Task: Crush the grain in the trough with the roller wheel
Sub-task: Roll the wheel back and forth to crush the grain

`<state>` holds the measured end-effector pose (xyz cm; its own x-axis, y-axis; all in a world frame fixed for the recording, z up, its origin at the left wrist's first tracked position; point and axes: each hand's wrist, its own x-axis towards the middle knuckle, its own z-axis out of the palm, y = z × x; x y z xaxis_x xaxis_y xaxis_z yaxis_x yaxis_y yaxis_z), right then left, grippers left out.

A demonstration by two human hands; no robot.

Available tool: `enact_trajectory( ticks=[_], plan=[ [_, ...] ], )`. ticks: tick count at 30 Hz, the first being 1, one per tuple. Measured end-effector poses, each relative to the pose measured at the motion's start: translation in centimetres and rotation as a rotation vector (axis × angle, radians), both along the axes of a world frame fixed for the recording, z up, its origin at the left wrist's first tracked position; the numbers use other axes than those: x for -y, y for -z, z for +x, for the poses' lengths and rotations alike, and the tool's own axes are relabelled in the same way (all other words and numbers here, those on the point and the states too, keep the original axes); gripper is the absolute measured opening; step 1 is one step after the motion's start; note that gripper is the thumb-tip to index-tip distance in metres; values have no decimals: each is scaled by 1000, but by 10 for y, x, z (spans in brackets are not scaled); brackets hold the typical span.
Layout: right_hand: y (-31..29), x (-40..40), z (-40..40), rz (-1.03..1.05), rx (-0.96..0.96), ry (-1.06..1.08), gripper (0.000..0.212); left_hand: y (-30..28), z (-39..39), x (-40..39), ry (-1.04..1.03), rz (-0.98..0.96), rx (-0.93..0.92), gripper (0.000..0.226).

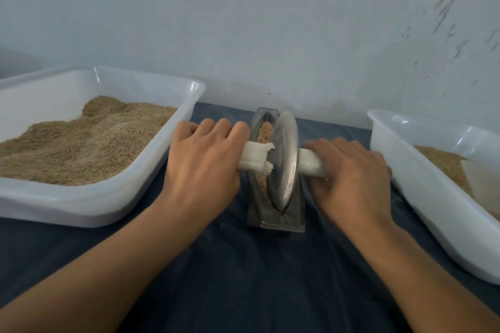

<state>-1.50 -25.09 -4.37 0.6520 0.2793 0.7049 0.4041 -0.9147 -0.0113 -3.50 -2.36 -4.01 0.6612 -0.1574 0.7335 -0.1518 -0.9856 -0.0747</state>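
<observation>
A narrow metal trough [295, 213] stands on the dark cloth in the middle, with brown grain [263, 130] along its groove. A metal roller wheel [284, 159] sits upright in the groove, near the trough's middle. A handle wrapped in white cloth [254, 155] runs through the wheel to both sides. My left hand [203, 162] grips the left end of the handle. My right hand [351, 173] grips the right end. Part of the grain is hidden behind the wheel.
A large white plastic tray [151, 170] heaped with grain stands at the left. A second white tray [422, 192] with grain stands at the right edge. A pale wall rises close behind the trough. Dark cloth [243, 278] covers the table toward me.
</observation>
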Motion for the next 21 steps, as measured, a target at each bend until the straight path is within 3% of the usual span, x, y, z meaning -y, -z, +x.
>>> enact_trajectory(
  ticks=[7, 21],
  plan=[
    [3, -2, 6, -1, -26, 17, 34, 4, 9, -3, 7, -28, -147, 26],
    [6, -2, 9, 11, -32, 21, 34, 7, 13, -3, 17, -47, -151, 24]
  ],
)
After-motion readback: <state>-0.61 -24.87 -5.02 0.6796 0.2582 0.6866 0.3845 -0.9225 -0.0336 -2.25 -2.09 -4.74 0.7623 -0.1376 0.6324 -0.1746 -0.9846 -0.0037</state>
